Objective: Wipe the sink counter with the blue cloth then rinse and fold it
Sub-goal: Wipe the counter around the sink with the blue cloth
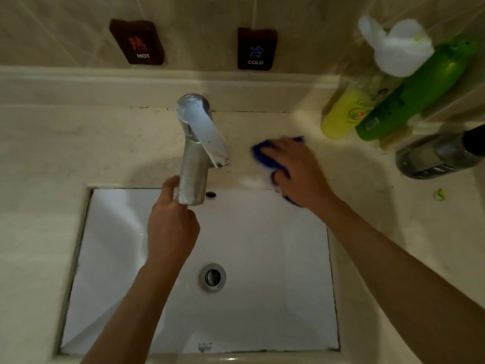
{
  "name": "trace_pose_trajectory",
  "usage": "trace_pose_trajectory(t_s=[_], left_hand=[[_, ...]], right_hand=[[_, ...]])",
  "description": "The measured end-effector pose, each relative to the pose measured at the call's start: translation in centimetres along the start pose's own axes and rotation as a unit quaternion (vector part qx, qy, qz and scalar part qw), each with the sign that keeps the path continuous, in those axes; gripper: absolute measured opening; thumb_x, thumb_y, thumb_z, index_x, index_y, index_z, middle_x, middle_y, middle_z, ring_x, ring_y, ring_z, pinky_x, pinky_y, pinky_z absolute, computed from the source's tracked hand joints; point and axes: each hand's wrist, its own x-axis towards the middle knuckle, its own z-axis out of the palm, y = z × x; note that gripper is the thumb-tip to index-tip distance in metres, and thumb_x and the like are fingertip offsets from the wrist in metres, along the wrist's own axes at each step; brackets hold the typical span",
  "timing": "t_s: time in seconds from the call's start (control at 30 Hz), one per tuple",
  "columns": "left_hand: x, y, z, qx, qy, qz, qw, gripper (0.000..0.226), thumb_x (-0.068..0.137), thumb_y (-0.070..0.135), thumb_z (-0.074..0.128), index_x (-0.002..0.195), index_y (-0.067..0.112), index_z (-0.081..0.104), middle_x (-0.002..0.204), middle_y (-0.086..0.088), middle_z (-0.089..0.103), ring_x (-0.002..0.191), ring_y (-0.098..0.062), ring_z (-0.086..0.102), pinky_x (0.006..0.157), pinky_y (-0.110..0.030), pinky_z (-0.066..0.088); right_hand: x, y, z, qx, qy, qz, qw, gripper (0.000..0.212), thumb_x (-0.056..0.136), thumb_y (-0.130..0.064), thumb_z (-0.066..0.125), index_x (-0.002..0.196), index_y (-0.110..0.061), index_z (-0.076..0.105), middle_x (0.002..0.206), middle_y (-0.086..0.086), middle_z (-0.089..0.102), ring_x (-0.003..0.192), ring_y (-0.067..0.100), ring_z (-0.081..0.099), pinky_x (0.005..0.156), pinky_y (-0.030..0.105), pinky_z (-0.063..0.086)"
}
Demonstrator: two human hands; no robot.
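Observation:
The blue cloth (262,155) lies bunched on the beige sink counter (78,143), just right of the chrome tap (195,148). My right hand (296,172) presses down flat on the cloth and covers most of it; blue shows past the fingertips and under the wrist. My left hand (172,224) hovers over the white basin (275,258), fingers curled beside the tap's spout, thumb touching it. The basin's drain (212,277) is open and no water runs.
At the back right of the counter stand a yellow bottle (341,116), a green bottle (414,93) with a white pump top (396,46), and a dark bottle (438,158). A small yellow scrap (439,194) lies nearby. Wall labels HOT (137,42) and COLD (256,48).

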Motion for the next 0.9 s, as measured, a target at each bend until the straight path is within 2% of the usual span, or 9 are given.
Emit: trace_pose_trajectory(t_s=[0.1,0.2,0.33,0.43,0.5,0.57,0.63,0.77,0.9], left_hand=[[-0.2,0.2,0.1,-0.021,0.013,-0.014,1.0,0.055,0.063,-0.025,0.053,0.111,0.002,0.055,0.135,-0.022,0.052,0.052,-0.025,0.047,0.05,-0.034,0.047],[-0.2,0.1,-0.1,-0.017,0.009,-0.026,0.999,0.052,0.065,-0.024,0.051,0.111,-0.002,0.059,0.137,-0.02,0.052,0.055,-0.031,0.051,0.054,-0.034,0.046],[-0.1,-0.3,-0.2,-0.006,0.0,-0.01,1.0,0.053,0.063,-0.024,0.053,0.112,-0.003,0.059,0.136,-0.022,0.052,0.057,-0.036,0.057,0.052,-0.036,0.049],[-0.2,-0.2,-0.1,-0.01,0.004,-0.001,1.0,0.056,0.063,-0.025,0.053,0.114,-0.003,0.058,0.135,-0.024,0.053,0.054,-0.032,0.054,0.053,-0.032,0.047],[-0.2,-0.1,-0.1,-0.015,0.003,0.001,1.0,0.057,0.063,-0.027,0.052,0.114,-0.003,0.059,0.135,-0.025,0.052,0.053,-0.025,0.048,0.052,-0.03,0.045],[-0.2,-0.2,0.0,-0.014,-0.002,0.002,1.0,0.058,0.063,-0.027,0.052,0.115,-0.003,0.059,0.136,-0.024,0.051,0.054,-0.023,0.046,0.051,-0.031,0.046],[-0.3,-0.3,0.0,-0.013,-0.003,0.003,1.0,0.061,0.064,-0.028,0.051,0.118,-0.002,0.058,0.136,-0.024,0.051,0.056,-0.021,0.046,0.051,-0.029,0.042],[-0.3,-0.3,-0.1,-0.004,-0.004,-0.02,1.0,0.064,0.063,-0.03,0.049,0.122,-0.005,0.056,0.128,-0.029,0.057,0.056,-0.027,0.05,0.056,-0.029,0.04],[-0.5,0.2,-0.4,0.008,0.004,-0.056,0.998,0.063,0.067,-0.03,0.045,0.126,-0.008,0.053,0.123,-0.032,0.059,0.066,-0.043,0.061,0.061,-0.038,0.049]], right_hand=[[3.8,-0.6,0.2,-0.042,0.04,0.1,0.993,0.054,0.086,-0.014,0.053,0.14,-0.008,0.054,0.142,0.016,0.056,0.133,0.04,0.047,0.111,0.053,0.037],[7.8,-2.4,1.4,-0.017,0.017,0.079,0.997,0.052,0.091,-0.01,0.057,0.142,-0.008,0.052,0.143,0.023,0.046,0.131,0.043,0.04,0.112,0.05,0.035],[9.1,-2.8,2.1,0.041,0.062,0.102,0.992,0.053,0.089,-0.002,0.059,0.141,-0.011,0.054,0.135,0.022,0.045,0.125,0.04,0.041,0.109,0.045,0.037],[9.1,-3.1,2.5,0.095,0.098,0.098,0.986,0.054,0.089,0.002,0.057,0.14,-0.013,0.055,0.137,0.015,0.055,0.127,0.031,0.048,0.104,0.029,0.039],[9.9,-3.8,2.5,0.134,0.092,0.058,0.985,0.047,0.089,0.002,0.057,0.132,-0.015,0.062,0.121,0.008,0.067,0.11,0.022,0.062,0.09,0.026,0.05],[10.8,-5.0,2.0,0.144,0.048,0.007,0.988,0.04,0.086,0.004,0.057,0.121,-0.012,0.068,0.095,-0.002,0.067,0.078,0.011,0.062,0.067,0.023,0.049],[12.0,-6.1,1.2,0.138,-0.026,-0.023,0.99,0.035,0.085,0.007,0.057,0.113,-0.008,0.07,0.088,-0.005,0.06,0.067,0.004,0.052,0.06,0.016,0.04],[14.4,-6.8,-1.6,0.079,-0.24,-0.079,0.964,0.029,0.091,0.006,0.055,0.11,-0.011,0.067,0.094,-0.003,0.066,0.071,0.013,0.061,0.055,0.008,0.045],[14.6,-5.5,-2.3,0.058,-0.326,-0.087,0.939,0.062,0.082,0.013,0.049,0.119,-0.034,0.065,0.106,-0.013,0.065,0.085,0.007,0.063,0.073,0.022,0.054]])
